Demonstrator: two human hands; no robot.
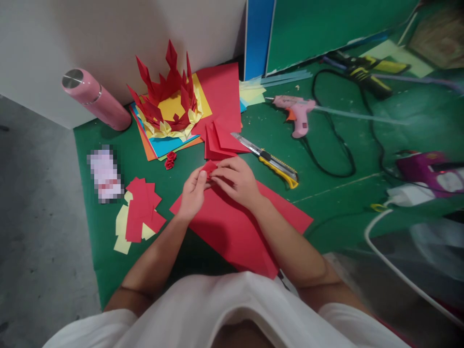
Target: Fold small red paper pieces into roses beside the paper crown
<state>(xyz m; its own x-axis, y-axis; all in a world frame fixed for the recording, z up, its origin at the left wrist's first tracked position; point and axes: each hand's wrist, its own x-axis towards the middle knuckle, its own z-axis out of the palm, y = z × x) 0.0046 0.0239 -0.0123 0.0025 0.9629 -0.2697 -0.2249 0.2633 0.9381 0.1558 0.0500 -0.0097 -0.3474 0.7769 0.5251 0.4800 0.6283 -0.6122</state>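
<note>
A small folded piece of red paper point(209, 167) is pinched between my two hands, above the far corner of a large red sheet point(224, 227). My left hand point(195, 191) grips it from the left, thumb on top. From the right, the fingertips of my right hand point(237, 181) press on its edge; part of the piece is hidden behind the fingers. Just beyond my hands lie folded red paper pieces point(221, 142). Two small red paper roses point(170, 160) rest to the left of them. A yellow utility knife point(271, 162) lies to the right with its blade out.
A red and yellow paper crown point(168, 108) stands on coloured sheets at the back. A pink bottle point(99, 101), a blurred-out rectangular item point(105, 174) and paper strips point(139, 210) are on the left. A pink glue gun point(299, 113), its cord and pliers point(369, 72) lie right.
</note>
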